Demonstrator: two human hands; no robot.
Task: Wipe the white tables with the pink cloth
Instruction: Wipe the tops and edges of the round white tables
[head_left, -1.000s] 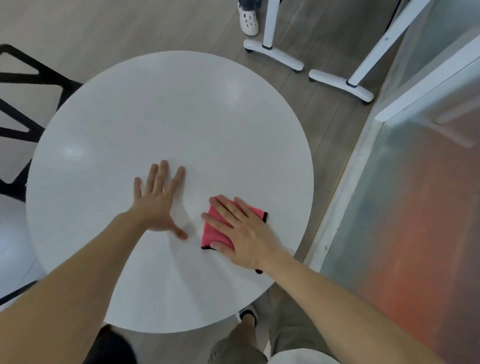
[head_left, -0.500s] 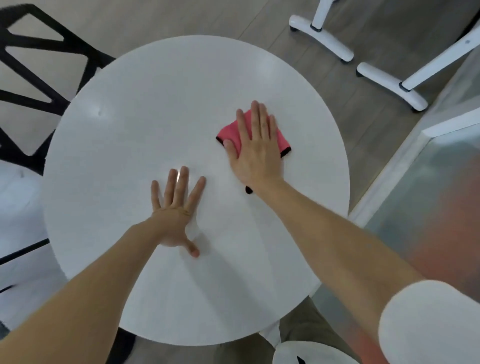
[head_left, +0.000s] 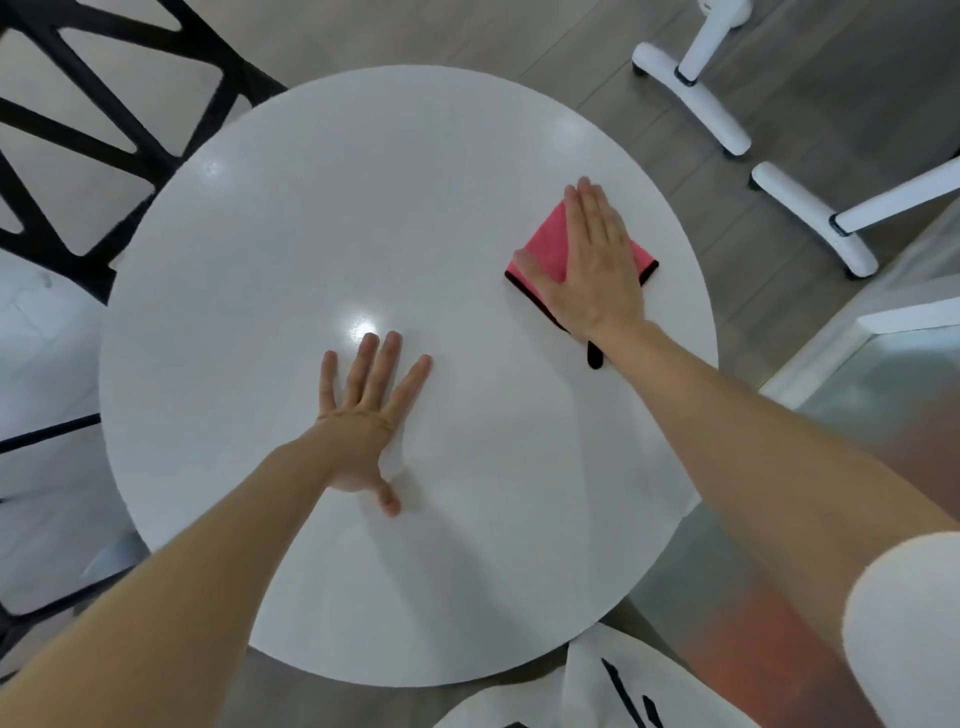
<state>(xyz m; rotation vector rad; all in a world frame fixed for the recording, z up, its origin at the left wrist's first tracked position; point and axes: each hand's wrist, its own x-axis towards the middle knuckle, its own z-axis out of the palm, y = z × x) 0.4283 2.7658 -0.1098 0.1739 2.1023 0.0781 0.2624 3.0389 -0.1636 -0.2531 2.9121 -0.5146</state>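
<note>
The folded pink cloth (head_left: 546, 240) lies near the right rim of the round white table (head_left: 311, 234), with much bare top to its left. The right hand (head_left: 597, 270) presses on it with straight, joined fingers; the left hand (head_left: 363, 410) rests flat, fingers spread.

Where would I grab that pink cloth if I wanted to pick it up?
Probably the black-edged corner poking out right of the flat right hand, pinched from the right rim of the table. The pink cloth lies flat, so only an edge gives a grip.

Right hand (head_left: 597, 270) has pushed the pink cloth (head_left: 548, 244) away, farther right.
</note>
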